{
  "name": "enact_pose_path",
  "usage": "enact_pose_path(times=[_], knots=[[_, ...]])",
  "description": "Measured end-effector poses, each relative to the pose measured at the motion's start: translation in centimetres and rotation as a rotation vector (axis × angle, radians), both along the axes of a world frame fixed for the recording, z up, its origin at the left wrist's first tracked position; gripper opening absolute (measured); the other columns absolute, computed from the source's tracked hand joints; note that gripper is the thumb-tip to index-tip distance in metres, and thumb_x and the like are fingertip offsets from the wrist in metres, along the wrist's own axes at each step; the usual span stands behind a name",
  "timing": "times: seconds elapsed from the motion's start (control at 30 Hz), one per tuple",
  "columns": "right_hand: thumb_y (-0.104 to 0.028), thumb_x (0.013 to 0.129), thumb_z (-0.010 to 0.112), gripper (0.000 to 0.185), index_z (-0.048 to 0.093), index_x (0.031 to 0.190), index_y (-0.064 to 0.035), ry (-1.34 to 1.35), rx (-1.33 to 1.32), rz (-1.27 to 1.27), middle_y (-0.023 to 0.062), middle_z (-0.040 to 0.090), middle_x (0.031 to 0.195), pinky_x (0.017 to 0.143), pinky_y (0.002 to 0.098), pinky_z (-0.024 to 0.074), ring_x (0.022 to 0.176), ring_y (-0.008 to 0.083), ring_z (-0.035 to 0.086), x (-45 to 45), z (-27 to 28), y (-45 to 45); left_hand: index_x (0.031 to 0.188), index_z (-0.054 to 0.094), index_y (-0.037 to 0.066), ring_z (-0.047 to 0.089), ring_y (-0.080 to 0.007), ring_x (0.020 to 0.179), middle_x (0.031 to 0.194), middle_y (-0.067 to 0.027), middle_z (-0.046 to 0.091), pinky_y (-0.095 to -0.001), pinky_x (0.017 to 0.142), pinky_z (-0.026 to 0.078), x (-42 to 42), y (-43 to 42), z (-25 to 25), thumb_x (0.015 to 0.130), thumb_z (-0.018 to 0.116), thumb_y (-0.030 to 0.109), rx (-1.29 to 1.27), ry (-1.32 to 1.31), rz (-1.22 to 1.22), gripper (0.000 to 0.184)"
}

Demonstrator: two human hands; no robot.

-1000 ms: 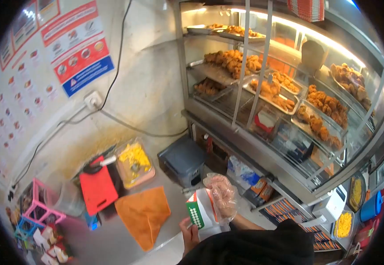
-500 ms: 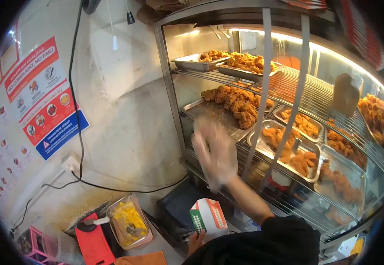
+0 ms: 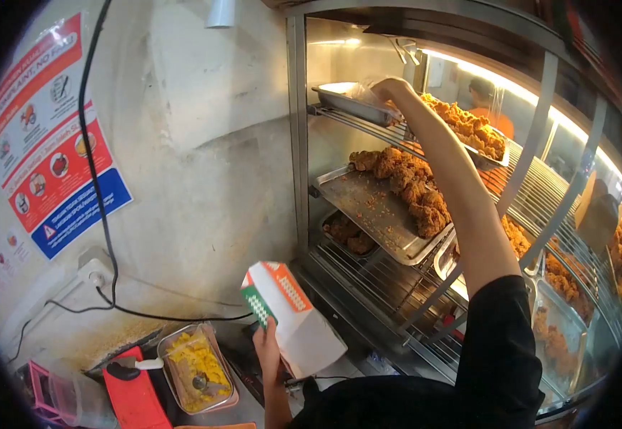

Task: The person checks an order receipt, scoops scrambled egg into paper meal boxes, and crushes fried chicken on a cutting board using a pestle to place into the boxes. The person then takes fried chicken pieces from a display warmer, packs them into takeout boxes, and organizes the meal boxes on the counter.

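Observation:
My left hand (image 3: 268, 348) holds a white paper box (image 3: 298, 322) with green and orange printed panels, fingers against its green side. My right hand (image 3: 389, 89), in a clear plastic glove, reaches over the small metal tray (image 3: 354, 104) on the top shelf of the glass display case. Its fingers are hidden by the wrist and glare. Beside it, fried chicken (image 3: 464, 127) fills another top tray. Below, a larger tray (image 3: 368, 214) carries fried pieces along its right side and crumbs on its bare part.
At the lower left are a container of yellow food (image 3: 198, 366), a red board (image 3: 135, 397) with a white-handled utensil on it, and a pink rack (image 3: 41, 390). Slanted metal bars (image 3: 532, 136) cross the case front. A black cable (image 3: 90, 157) runs down the wall.
My right hand has moved from in front of the case up into its top shelf. The box in my left hand appears larger and further left, and the view has shifted.

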State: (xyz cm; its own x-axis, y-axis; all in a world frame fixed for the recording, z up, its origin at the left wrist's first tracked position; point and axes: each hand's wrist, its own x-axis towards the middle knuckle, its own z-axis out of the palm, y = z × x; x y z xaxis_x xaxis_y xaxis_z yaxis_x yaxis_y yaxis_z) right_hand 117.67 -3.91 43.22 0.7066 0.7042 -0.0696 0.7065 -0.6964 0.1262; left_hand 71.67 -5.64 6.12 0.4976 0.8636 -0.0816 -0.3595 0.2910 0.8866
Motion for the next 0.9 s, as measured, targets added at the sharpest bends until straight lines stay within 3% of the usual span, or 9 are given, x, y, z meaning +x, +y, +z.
enact_pose_path(times=[0.1,0.27,0.3,0.43,0.63,0.9], knots=[[-0.022,0.073,0.053,0.034,0.058,0.105,-0.0094,0.045,0.116,-0.034,0.0144,0.058,0.104,0.061,0.0404,0.0479,0.080,0.0245,0.059,-3.0,-0.2,-0.7,0.106,0.049,-0.004,0.050,-0.0109,0.083,0.096,-0.0051,0.054,-0.0232,0.073,0.039,3.3,3.1,3.1,0.091,0.044,0.018,0.153,0.006,-0.143,0.027],[-0.001,0.058,0.059,0.019,0.062,0.077,-0.0001,-0.153,-0.050,0.009,0.0138,0.061,0.071,0.048,0.0364,0.0458,0.059,0.0221,0.057,-4.2,0.5,-0.9,0.124,0.027,0.007,0.047,-0.0124,0.093,0.110,-0.0085,0.046,-0.0238,0.080,0.038,6.6,6.1,5.1,0.090,0.043,0.008,0.320,-0.082,-0.255,0.038],[-0.005,0.059,0.063,0.023,0.062,0.083,-0.0032,-0.240,-0.112,0.162,0.0125,0.062,0.071,0.048,0.0356,0.0462,0.059,0.0204,0.057,-3.5,0.4,-0.7,0.124,0.025,0.008,0.048,-0.0122,0.092,0.109,-0.0089,0.047,-0.0238,0.080,0.038,6.7,6.3,5.9,0.089,0.044,0.007,0.300,-0.108,-0.288,0.040],[-0.008,0.061,0.063,0.025,0.061,0.086,-0.0044,-0.344,0.026,0.113,0.0122,0.061,0.075,0.052,0.0350,0.0461,0.062,0.0206,0.057,-4.8,-0.4,-1.2,0.123,0.021,0.012,0.051,-0.0101,0.082,0.103,-0.0095,0.051,-0.0218,0.069,0.041,6.7,7.2,6.9,0.088,0.046,0.004,0.258,-0.171,-0.344,0.043],[-0.014,0.064,0.063,0.029,0.059,0.092,-0.0063,-0.458,0.231,0.170,0.0117,0.060,0.082,0.058,0.0341,0.0460,0.068,0.0209,0.057,-7.8,0.6,-0.8,0.118,0.024,0.013,0.044,-0.0038,0.063,0.089,-0.0055,0.054,-0.0172,0.051,0.032,5.4,8.8,5.5,0.088,0.047,0.005,0.375,-0.139,-0.299,0.038],[-0.021,0.068,0.063,0.034,0.056,0.099,-0.0087,-0.369,0.636,0.353,0.0111,0.059,0.090,0.066,0.0329,0.0459,0.075,0.0214,0.057,-19.8,1.5,-2.9,0.119,0.029,0.007,0.043,-0.0024,0.063,0.089,-0.0025,0.053,-0.0165,0.051,0.032,5.3,9.0,4.9,0.088,0.047,0.006,0.319,-0.115,-0.290,0.036]])
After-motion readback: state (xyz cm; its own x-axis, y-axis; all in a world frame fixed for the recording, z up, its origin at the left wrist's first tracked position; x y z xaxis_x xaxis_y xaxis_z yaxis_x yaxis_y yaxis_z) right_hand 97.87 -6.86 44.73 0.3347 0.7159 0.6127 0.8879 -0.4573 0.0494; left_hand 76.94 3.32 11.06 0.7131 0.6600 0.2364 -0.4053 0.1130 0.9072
